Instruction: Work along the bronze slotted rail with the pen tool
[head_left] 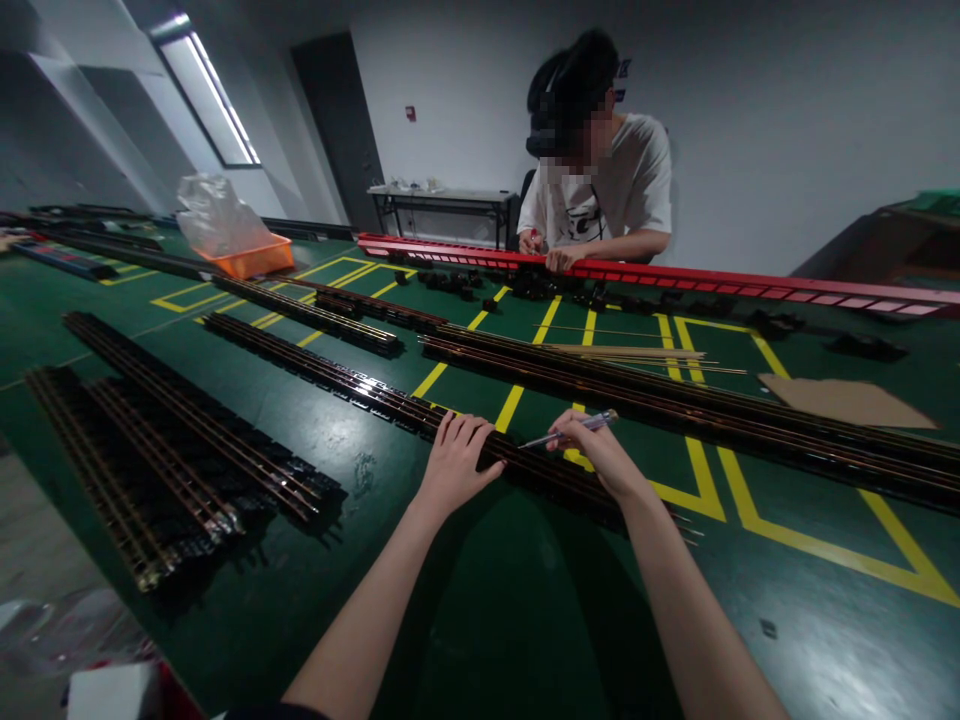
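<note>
A long black strip with thin copper-coloured bars [390, 398] runs across the green table in front of me. My left hand [459, 458] lies on top of it, fingers extended across the strip and thumb spread towards the right. In my right hand [592, 445] is a slim screwdriver [589, 424] with a translucent handle, gripped between thumb and fingers. Its shaft slants down to the left, and the tip is at the strip just right of my left thumb. Whether the tip sits on a screw is too small to tell.
More barred black strips lie at the left [195, 420] and beyond mine [637, 390]. Thin rods [637, 352] and brown cardboard [847, 400] lie further back. An orange bin [251, 258] holds a plastic bag. Across the table a person [600, 190] works at a long red rail [720, 277].
</note>
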